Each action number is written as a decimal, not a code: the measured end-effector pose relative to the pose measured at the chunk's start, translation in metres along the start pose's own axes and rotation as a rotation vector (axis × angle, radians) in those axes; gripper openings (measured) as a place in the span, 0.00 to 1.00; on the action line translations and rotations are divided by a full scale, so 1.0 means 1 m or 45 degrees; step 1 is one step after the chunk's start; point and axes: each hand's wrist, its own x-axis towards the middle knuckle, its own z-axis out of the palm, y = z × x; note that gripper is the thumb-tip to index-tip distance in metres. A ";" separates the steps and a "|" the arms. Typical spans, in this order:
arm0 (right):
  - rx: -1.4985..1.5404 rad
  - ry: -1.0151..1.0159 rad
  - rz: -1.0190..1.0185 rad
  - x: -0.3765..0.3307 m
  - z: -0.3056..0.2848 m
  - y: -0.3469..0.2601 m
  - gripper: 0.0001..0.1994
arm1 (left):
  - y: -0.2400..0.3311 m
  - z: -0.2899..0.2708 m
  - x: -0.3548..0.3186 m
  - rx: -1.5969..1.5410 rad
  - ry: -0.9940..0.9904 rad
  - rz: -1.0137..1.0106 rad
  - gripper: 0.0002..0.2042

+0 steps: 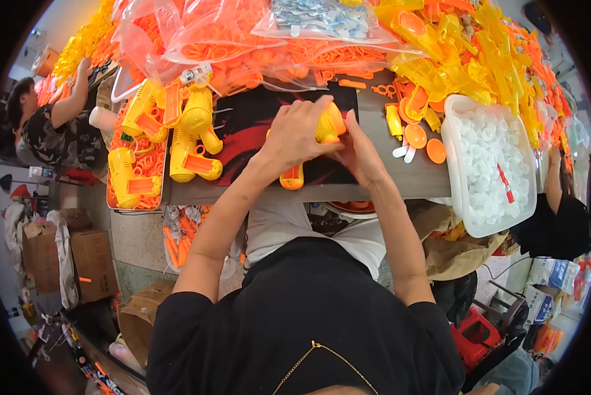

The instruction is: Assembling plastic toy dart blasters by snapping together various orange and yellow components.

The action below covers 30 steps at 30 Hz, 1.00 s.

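Note:
Over the dark mat with red patterns (pixel 233 151), both hands are closed around a yellow plastic toy body (pixel 326 126) shaped like a small hair dryer, with an orange ring at one end. My left hand (pixel 294 131) grips it from above and the left. My right hand (pixel 361 155) holds the orange end from the right, fingers curled around it. The toy's handle (pixel 292 178) points toward me below my left hand, with an orange part on it. My fingers hide much of the middle. Several similar yellow toy bodies (pixel 195 145) lie to the left.
A white tub of translucent caps (pixel 455 178) stands right, a red-and-white tube (pixel 506 183) on top. Orange discs (pixel 435 151) and small yellow parts lie beside it. Bagged orange parts (pixel 223 52) and yellow parts (pixel 440 59) pile up behind. A person (pixel 61 131) sits far left.

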 end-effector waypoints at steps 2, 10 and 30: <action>-0.779 0.398 -0.272 0.014 -0.023 0.002 0.25 | -0.001 -0.001 -0.001 0.364 0.015 0.345 0.46; -2.172 0.655 -0.939 0.116 -0.037 -0.069 0.12 | -0.031 0.006 -0.071 -0.176 0.284 -0.127 0.28; -1.966 0.254 -0.521 0.092 -0.052 -0.052 0.10 | -0.032 0.009 -0.052 -0.280 0.197 -0.066 0.26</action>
